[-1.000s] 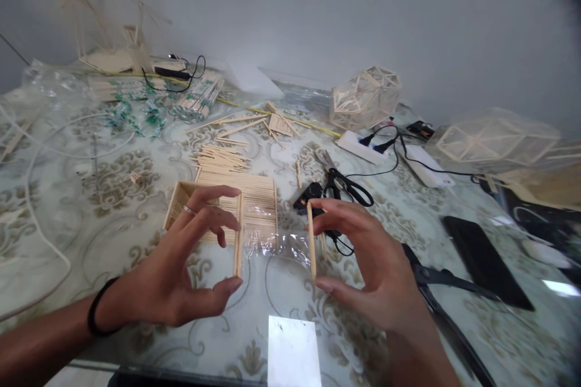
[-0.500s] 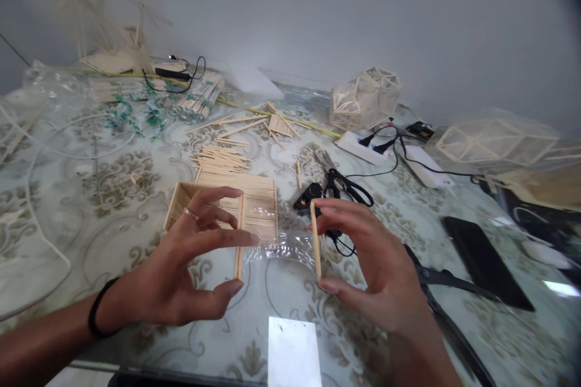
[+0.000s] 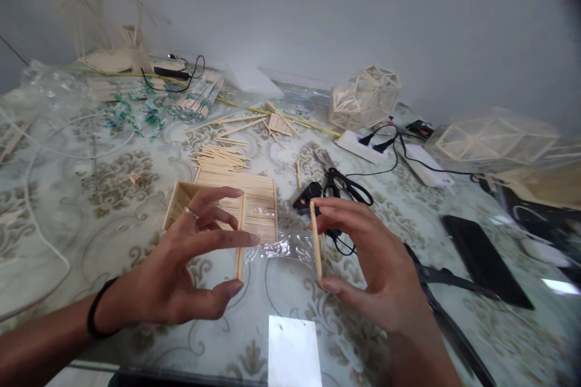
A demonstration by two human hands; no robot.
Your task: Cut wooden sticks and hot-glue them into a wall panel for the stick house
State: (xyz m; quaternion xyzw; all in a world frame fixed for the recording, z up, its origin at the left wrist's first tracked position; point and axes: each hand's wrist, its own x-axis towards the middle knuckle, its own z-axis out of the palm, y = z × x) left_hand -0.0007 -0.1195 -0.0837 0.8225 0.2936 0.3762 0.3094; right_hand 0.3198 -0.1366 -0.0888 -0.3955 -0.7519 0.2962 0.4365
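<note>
My left hand pinches a short piece of wooden sticks upright between thumb and fingertips. It seems to be two sticks side by side. My right hand grips a similar wooden stick piece by its ends, with part of another stick showing behind it. The two pieces stand apart, facing each other. Behind my left hand lies a flat panel of joined sticks, and beside it an open stick-walled box, partly hidden by my fingers. Crumpled clear plastic shows between the hands.
Loose sticks lie beyond the panel. Black scissors and a power strip are to the right, with pliers-like black handles and a phone. Stick frame models and packed stick bundles stand farther back.
</note>
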